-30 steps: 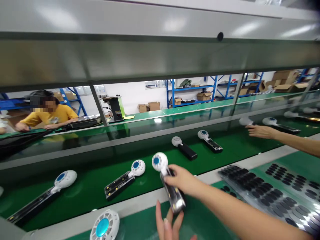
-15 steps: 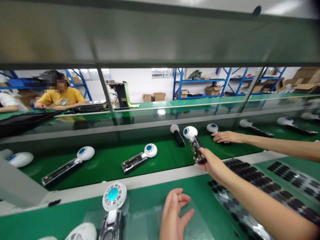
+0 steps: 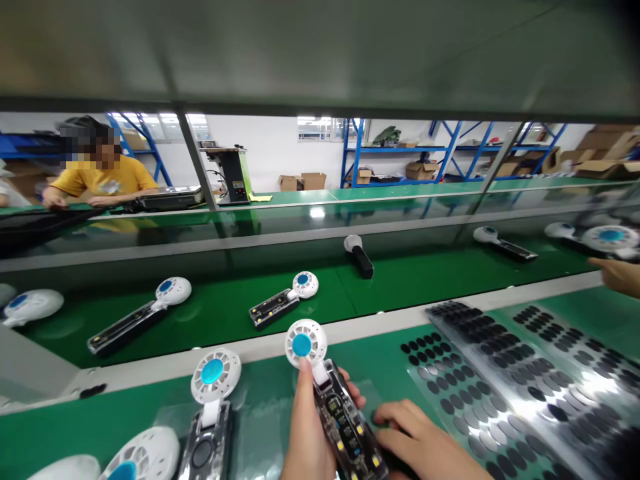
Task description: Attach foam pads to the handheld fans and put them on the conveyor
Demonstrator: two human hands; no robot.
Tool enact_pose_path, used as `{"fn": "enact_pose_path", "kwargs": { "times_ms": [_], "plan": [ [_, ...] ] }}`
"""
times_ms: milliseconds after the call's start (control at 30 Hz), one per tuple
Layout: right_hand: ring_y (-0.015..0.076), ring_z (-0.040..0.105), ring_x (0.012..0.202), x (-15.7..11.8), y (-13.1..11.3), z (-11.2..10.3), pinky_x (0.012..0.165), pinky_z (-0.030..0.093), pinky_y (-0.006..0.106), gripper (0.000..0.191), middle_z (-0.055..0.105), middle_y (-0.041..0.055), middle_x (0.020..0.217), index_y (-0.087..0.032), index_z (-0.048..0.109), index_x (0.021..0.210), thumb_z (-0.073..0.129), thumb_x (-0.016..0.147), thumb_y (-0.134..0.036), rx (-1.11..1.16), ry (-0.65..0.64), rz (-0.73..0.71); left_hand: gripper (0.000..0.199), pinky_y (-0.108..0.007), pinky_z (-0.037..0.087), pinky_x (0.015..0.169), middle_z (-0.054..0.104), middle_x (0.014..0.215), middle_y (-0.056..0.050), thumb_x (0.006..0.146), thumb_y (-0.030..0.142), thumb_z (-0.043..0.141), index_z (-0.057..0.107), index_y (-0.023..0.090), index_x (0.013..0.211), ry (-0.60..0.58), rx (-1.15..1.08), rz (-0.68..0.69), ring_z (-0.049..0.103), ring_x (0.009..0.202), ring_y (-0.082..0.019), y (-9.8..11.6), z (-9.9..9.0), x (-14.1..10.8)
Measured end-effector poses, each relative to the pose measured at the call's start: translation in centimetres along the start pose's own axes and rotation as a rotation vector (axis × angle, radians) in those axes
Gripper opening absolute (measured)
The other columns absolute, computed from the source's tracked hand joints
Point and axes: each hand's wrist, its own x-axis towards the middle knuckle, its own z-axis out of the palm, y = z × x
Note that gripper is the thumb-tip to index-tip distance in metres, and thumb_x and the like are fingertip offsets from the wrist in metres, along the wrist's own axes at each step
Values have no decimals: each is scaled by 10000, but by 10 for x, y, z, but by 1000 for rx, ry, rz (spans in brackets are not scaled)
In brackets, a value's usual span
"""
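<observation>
My left hand [image 3: 313, 427] grips a handheld fan [image 3: 345, 427], its thumb below the round white head with the blue centre. The fan's clear and black handle shows circuit parts and yellow spots, and slants down to the right. My right hand [image 3: 425, 440] is beside the lower handle, fingers curled against its edge; part of its grip is hidden. Left of my hands another fan [image 3: 205, 437] lies on the green bench, blue centre up. More white fan heads [image 3: 145, 453] lie at the lower left.
Several fans, such as one with a clear handle [image 3: 275, 307], lie along the green belt [image 3: 210, 313] beyond a pale rail. Sheets of black round stickers [image 3: 480, 393] cover the bench at right. A co-worker's hand [image 3: 620, 275] is at a fan, far right. Someone in yellow [image 3: 105, 180] sits opposite.
My right hand has brought a fan from over the belt back to the bench, where my left hand has closed on it. The co-worker's hand has moved right, with a fan off the belt.
</observation>
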Motion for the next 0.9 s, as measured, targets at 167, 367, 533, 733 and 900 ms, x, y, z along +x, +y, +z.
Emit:
{"fn": "enact_pose_path", "kwargs": {
  "times_ms": [167, 367, 533, 733, 900],
  "plan": [
    [182, 503, 896, 5, -5, 11, 803, 414, 245, 313, 609, 60, 931, -156, 615, 773, 460, 570, 25, -29, -14, 33, 542, -276, 475, 577, 641, 521, -75, 752, 591, 419, 617, 98, 642, 13, 31, 57, 612, 532, -171, -1, -1, 6],
    [145, 526, 813, -3, -7, -7, 742, 406, 210, 216, 577, 2, 796, -199, 480, 610, 502, 567, 11, 248, -34, 117, 429, -323, 480, 602, 647, 554, -40, 754, 554, 463, 564, 137, 739, 41, 96, 131, 608, 537, -169, -5, 0, 5],
    [150, 515, 976, 3, -24, -43, 843, 375, 221, 142, 552, -2, 985, -219, 471, 629, 490, 723, -114, 410, 5, 107, 426, -311, 453, 629, 653, 617, -39, 762, 547, 459, 564, 140, 834, -58, 231, 126, 599, 587, -165, -5, -2, 4],
    [166, 429, 1125, 30, -38, -51, 951, 317, 304, 133, 492, -8, 1157, -230, 504, 680, 472, 805, -195, 495, 82, 27, 405, -317, 400, 821, 652, 926, -65, 778, 506, 469, 558, 168, 981, -87, 198, 184, 571, 918, -202, -7, -9, 9],
    [227, 470, 1111, 47, -15, -27, 871, 430, 366, 145, 543, 40, 1110, -222, 563, 786, 532, 796, -363, 1169, 275, 100, 568, -390, 412, 826, 659, 936, -108, 665, 417, 616, 443, 178, 1151, 43, 437, 286, 578, 953, -278, -8, 1, 3]
  ]
}}
